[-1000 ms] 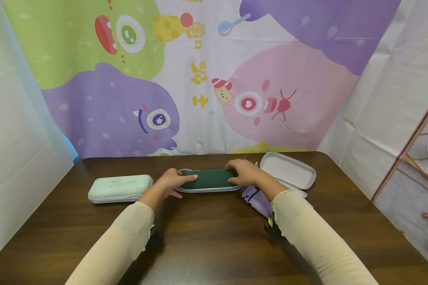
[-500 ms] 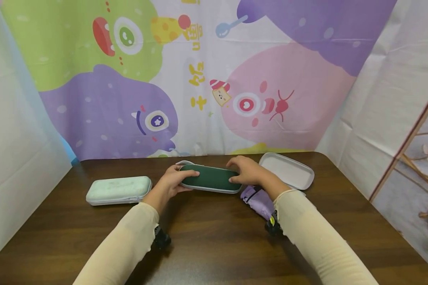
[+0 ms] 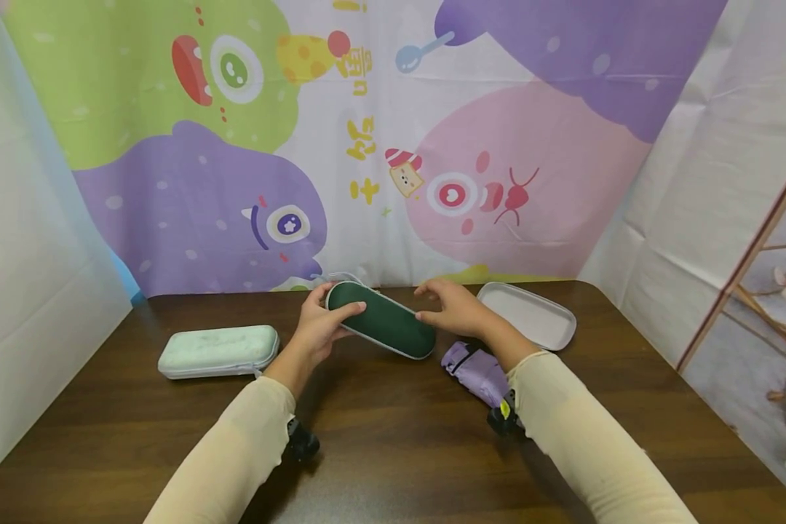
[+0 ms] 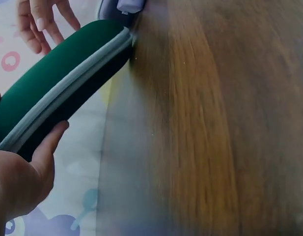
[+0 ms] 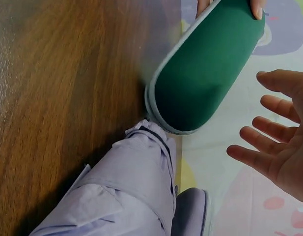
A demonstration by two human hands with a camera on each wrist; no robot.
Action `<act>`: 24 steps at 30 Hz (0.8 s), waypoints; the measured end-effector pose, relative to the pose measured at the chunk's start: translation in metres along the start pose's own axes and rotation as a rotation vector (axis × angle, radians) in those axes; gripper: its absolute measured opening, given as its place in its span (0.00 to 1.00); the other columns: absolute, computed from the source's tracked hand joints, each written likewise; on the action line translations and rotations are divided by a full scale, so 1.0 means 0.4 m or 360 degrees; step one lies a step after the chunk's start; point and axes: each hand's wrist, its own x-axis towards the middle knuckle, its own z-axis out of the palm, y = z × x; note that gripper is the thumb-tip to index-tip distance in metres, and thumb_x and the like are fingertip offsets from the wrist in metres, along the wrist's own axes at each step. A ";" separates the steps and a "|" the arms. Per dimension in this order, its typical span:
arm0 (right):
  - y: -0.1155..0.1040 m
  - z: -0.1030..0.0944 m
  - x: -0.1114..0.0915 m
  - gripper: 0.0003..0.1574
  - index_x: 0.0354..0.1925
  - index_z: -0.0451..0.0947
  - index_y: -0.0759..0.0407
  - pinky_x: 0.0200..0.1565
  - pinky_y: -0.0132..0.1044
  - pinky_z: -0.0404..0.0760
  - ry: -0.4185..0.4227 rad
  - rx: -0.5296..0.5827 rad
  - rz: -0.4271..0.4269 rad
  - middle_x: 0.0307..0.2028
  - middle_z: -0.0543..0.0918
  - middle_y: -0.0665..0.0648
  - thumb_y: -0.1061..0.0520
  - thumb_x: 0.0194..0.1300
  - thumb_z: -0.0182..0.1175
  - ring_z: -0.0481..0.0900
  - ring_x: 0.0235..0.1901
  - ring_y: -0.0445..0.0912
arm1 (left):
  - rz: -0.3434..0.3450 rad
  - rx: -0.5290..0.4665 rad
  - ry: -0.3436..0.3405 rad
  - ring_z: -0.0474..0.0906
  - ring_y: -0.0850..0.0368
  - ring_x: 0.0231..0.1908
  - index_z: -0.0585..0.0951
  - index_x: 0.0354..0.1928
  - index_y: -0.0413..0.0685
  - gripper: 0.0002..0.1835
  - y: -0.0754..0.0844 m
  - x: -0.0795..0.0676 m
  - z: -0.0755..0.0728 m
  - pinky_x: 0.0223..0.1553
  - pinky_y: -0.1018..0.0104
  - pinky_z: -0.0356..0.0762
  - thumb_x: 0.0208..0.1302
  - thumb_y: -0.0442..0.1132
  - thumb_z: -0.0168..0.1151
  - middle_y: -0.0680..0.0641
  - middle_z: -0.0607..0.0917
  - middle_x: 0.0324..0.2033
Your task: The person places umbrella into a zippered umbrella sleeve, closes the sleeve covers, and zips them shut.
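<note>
Green case (image 3: 381,320): left hand (image 3: 317,324) grips | right hand (image 3: 455,309) spread | purple bundle (image 3: 474,373) nearby, mint case (image 3: 216,350) apart

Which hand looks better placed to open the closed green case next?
Probably the right hand: it is free, fingers spread beside the green case without touching it, while the left hand grips the case's other end.

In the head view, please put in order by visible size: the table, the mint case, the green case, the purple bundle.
1. Table
2. Mint case and green case: too alike to rank
3. Purple bundle
</note>
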 end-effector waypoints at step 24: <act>-0.078 0.080 -0.052 0.57 0.72 0.55 0.56 0.48 0.45 0.79 -0.0188 0.0893 0.0267 0.60 0.71 0.64 0.53 0.52 0.75 0.75 0.52 0.54 | 0.0107 -0.0371 -0.0048 0.83 0.55 0.31 0.74 0.53 0.51 0.20 0.083 -0.018 -0.044 0.31 0.58 0.84 0.60 0.27 0.61 0.47 0.73 0.47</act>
